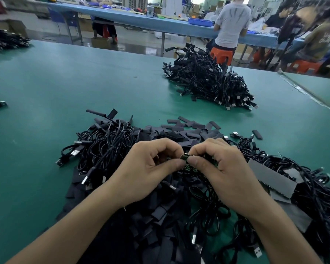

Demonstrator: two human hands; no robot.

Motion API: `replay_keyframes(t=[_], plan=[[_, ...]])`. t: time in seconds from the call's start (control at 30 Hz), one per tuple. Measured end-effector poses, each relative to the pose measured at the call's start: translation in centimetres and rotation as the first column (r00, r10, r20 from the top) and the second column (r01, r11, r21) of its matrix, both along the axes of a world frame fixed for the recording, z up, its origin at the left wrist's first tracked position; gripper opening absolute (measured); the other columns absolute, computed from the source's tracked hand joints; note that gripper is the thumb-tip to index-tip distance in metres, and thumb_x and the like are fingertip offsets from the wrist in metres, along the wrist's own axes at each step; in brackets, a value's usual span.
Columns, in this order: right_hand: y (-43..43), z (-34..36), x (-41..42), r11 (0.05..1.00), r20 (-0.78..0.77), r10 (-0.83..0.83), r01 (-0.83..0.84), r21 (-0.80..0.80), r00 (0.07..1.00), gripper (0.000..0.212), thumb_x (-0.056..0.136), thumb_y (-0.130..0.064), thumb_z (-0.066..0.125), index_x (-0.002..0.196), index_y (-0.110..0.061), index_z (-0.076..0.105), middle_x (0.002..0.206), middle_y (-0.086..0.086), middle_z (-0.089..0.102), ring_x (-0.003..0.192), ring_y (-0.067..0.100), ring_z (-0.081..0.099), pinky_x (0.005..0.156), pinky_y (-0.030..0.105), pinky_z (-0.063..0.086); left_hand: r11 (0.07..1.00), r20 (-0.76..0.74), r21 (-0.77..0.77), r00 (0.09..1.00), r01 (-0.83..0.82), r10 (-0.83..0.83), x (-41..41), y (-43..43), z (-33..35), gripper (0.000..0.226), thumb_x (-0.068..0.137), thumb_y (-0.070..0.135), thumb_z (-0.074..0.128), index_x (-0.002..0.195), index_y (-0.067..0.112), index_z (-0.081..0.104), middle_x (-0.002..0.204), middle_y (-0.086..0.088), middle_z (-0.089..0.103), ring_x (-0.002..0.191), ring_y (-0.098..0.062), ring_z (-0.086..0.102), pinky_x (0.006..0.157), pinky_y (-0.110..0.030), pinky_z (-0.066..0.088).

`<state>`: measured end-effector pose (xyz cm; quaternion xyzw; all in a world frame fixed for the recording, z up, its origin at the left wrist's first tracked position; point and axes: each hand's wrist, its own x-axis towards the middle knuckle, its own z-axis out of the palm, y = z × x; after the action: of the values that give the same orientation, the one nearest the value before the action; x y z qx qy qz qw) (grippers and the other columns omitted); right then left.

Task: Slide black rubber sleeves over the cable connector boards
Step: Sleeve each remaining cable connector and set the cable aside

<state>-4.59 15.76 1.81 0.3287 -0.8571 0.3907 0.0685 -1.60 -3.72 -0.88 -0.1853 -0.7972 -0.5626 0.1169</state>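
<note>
Head view, connector board [186, 156] pinched between left hand [151, 168], right hand [221, 168]

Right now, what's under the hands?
The left hand and right hand pinch a green connector board above loose black sleeves and USB cables on the table. The pile beneath the palms is hidden.

Our left hand [149, 168] and right hand [224, 168] pinching one green connector board [189, 169], above cables [107, 147] and black sleeves [181, 128] heaped at the worktop's [65, 88] near edge

Bright even overhead light, soft shadows, blurred warped edges
</note>
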Motion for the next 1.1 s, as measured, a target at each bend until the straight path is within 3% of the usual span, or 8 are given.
replay_keyframes(t=[0.1,0.2,0.37,0.57,0.8,0.97,1.03,1.1], plan=[[0.1,-0.1,-0.1,0.999,0.058,0.027,-0.026,-0.020,0.998,0.007,0.086,-0.044,0.058,0.080,-0.042,0.062,0.087,-0.022,0.062,0.092,0.009,0.054,0.089,0.045,0.041,0.995,0.033,0.086,0.998,0.054,-0.057,-0.1,-0.1,-0.1,0.008,0.084,0.016,0.075,0.086,0.022,0.071,0.071,0.004,0.066,0.064,-0.002,0.056,0.062,-0.017,0.047],[0.3,-0.3,-0.3,0.998,0.128,0.046,-0.042,-0.039,0.991,0.007,0.088,-0.035,0.066,0.081,-0.036,0.066,0.086,-0.018,0.064,0.090,0.011,0.056,0.085,0.036,0.044,0.981,0.058,0.166,0.992,0.098,-0.109,-0.1,-0.3,-0.1,0.011,0.080,0.011,0.077,0.082,0.021,0.074,0.071,0.007,0.070,0.065,-0.002,0.061,0.064,-0.017,0.050],[0.4,-0.6,-0.4,0.997,0.175,0.065,-0.058,-0.047,0.982,0.010,0.090,-0.027,0.068,0.082,-0.033,0.068,0.083,-0.015,0.064,0.086,0.011,0.055,0.076,0.026,0.044,0.974,0.067,0.195,0.989,0.115,-0.130,-0.1,-0.4,-0.1,0.014,0.079,0.010,0.078,0.080,0.024,0.076,0.071,0.005,0.070,0.066,-0.006,0.062,0.064,-0.020,0.051],[0.4,-0.9,-0.6,0.993,0.226,0.108,-0.093,-0.077,0.968,0.009,0.092,-0.024,0.067,0.085,-0.028,0.069,0.079,-0.006,0.064,0.081,0.013,0.056,0.074,0.031,0.046,0.946,0.113,0.306,0.982,0.110,-0.150,-0.1,-0.2,-0.5,0.011,0.076,0.007,0.078,0.078,0.018,0.077,0.068,0.000,0.067,0.065,-0.010,0.061,0.064,-0.020,0.050],[0.3,-0.6,-0.8,0.974,0.274,0.197,-0.156,-0.164,0.942,0.012,0.093,-0.020,0.067,0.081,-0.024,0.069,0.072,0.005,0.063,0.066,0.007,0.052,0.063,0.024,0.044,0.911,0.139,0.398,0.975,0.103,-0.171,0.0,0.3,-0.8,0.017,0.077,0.002,0.073,0.075,0.019,0.075,0.067,0.004,0.064,0.063,-0.006,0.058,0.063,-0.015,0.047],[0.4,-0.5,-0.7,0.947,0.321,0.201,-0.099,-0.307,0.925,0.008,0.079,-0.031,0.071,0.080,-0.023,0.074,0.068,-0.012,0.067,0.063,-0.001,0.057,0.062,0.011,0.044,0.907,0.181,0.415,0.970,0.071,-0.159,0.0,0.5,-0.7,0.011,0.078,0.006,0.073,0.075,0.016,0.074,0.067,-0.002,0.059,0.062,-0.008,0.054,0.062,-0.015,0.046],[0.8,-0.2,-0.7,0.941,0.333,0.181,-0.064,-0.332,0.925,0.007,0.077,-0.030,0.072,0.081,-0.024,0.075,0.071,-0.010,0.071,0.065,0.000,0.062,0.064,0.011,0.046,0.873,0.220,0.486,0.960,0.045,-0.172,-0.1,0.3,-0.6,0.009,0.076,0.011,0.078,0.076,0.018,0.075,0.067,-0.001,0.060,0.062,-0.007,0.055,0.062,-0.015,0.047],[1.6,0.1,-0.9,0.965,0.300,0.061,0.020,-0.261,0.952,0.007,0.078,-0.033,0.072,0.084,-0.029,0.075,0.077,-0.013,0.072,0.073,0.000,0.065,0.074,0.017,0.050,0.831,0.249,0.556,0.955,-0.004,-0.162,-0.2,0.0,-0.5,0.010,0.068,0.019,0.082,0.076,0.021,0.077,0.067,0.002,0.063,0.062,-0.007,0.057,0.063,-0.016,0.050]])
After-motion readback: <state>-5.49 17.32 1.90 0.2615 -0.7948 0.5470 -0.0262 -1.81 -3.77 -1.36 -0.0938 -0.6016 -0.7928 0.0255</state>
